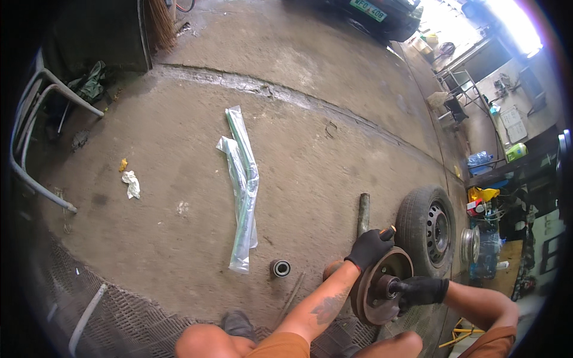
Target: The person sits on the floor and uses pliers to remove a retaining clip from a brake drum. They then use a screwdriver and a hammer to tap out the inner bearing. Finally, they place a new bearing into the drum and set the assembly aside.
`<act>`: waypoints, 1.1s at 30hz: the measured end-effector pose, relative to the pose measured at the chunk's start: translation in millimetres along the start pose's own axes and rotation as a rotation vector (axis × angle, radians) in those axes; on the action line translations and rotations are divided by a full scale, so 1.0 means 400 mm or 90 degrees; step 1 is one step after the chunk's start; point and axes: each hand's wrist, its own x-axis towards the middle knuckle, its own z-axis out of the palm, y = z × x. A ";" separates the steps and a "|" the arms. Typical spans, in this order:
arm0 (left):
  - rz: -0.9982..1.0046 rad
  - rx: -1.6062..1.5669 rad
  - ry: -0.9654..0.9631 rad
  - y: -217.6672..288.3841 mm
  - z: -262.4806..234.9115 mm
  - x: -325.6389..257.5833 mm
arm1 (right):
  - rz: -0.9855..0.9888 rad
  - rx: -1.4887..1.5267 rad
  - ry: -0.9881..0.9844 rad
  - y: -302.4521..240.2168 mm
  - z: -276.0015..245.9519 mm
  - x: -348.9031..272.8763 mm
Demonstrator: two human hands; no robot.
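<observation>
1. A rusty brake disc with its hub [377, 292] stood on edge on the concrete floor [179, 137], low and right of centre, just in front of the person's knees.
2. The left hand [369, 247], in a black glove, was clasped over the top rim of the disc, fingers curled over the edge.
3. The right hand [421, 290], also gloved in black, was closed around the hub stub at the middle of the disc.
4. A small orange-tipped piece [391, 229] showed just above the left glove; what it was could not be told.
5. Just behind the disc a wheel with a black steel rim and tyre [427, 229] stood upright, close to the disc's far side.
6. A dull metal pipe [363, 213] lay on the floor left of the tyre, its near end hidden behind the left glove.
7. A round bearing [280, 268] lay on the floor to the left of the disc, apart from it.
8. Farther left, a long green part in clear plastic wrapping [243, 185] lay stretched across the concrete.
9. A crumpled white rag [132, 184] lay well apart on the left, near a grey metal tube frame [36, 119].
10. At the right edge a cluttered area [495, 203] held bottles and containers.
</observation>
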 end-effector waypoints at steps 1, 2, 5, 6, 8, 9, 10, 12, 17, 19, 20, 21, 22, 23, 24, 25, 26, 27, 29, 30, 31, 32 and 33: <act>0.000 0.000 0.000 -0.006 0.001 0.002 | 0.001 0.073 0.034 0.015 0.013 -0.006; -0.003 0.001 0.001 -0.015 0.003 0.002 | -0.032 0.018 0.087 0.007 0.043 -0.006; -0.020 -0.004 0.004 -0.038 0.013 0.019 | -0.073 -0.296 0.143 -0.063 0.106 -0.019; -0.016 -0.020 0.006 -0.047 0.014 0.024 | -0.050 -0.503 0.085 -0.128 0.071 -0.024; 0.021 -0.021 -0.002 -0.051 0.031 0.034 | 0.011 -0.743 -0.012 -0.148 0.032 -0.017; 0.037 -0.021 -0.009 -0.054 0.042 0.038 | 0.006 -0.677 0.010 -0.140 0.028 -0.022; 0.032 -0.011 -0.006 -0.045 0.036 0.032 | -0.003 -0.602 0.023 -0.135 0.030 -0.018; 0.025 -0.024 -0.002 -0.062 0.045 0.047 | -0.003 -0.188 0.027 -0.068 0.033 -0.013; 0.032 -0.004 0.007 -0.086 0.027 0.065 | -0.017 0.256 0.227 -0.023 0.085 0.002; 0.013 0.022 0.014 -0.099 0.031 0.078 | -0.054 0.074 0.299 -0.042 0.087 0.014; -0.004 0.011 0.006 -0.093 0.026 0.074 | -0.079 -0.121 0.317 -0.054 0.094 0.013; -0.022 0.000 0.000 -0.087 0.021 0.070 | -0.103 -0.319 0.331 -0.057 0.098 0.009; -0.037 -0.006 -0.003 -0.085 0.011 0.067 | -0.164 -0.349 0.369 -0.050 0.100 0.006; 0.034 0.042 0.041 -0.100 0.009 0.070 | -0.175 -0.463 0.358 -0.050 0.101 -0.005; 0.039 0.150 0.039 -0.118 -0.005 0.069 | -0.185 -0.578 0.345 -0.057 0.101 -0.015; 0.046 0.265 0.044 -0.145 -0.034 0.072 | -0.201 -0.694 0.334 -0.063 0.091 -0.016; 0.141 0.340 0.080 -0.219 -0.069 0.089 | -0.099 -0.733 0.239 -0.095 0.075 -0.013; 0.237 0.415 0.116 -0.287 -0.108 0.094 | -0.105 -0.582 0.234 -0.096 0.057 -0.004; 0.017 0.458 0.125 -0.310 -0.126 0.069 | -0.096 -0.269 0.220 -0.069 0.040 -0.010; -0.091 0.478 0.135 -0.313 -0.128 0.059 | 0.038 0.027 0.189 -0.066 0.044 -0.025; -0.096 0.485 0.143 -0.311 -0.136 0.045 | -0.027 0.057 0.225 -0.031 0.050 -0.019; -0.100 0.488 0.149 -0.316 -0.132 0.034 | -0.086 0.087 0.262 0.016 0.059 -0.007; -0.103 0.489 0.154 -0.320 -0.130 0.032 | -0.144 0.116 0.299 0.052 0.066 -0.006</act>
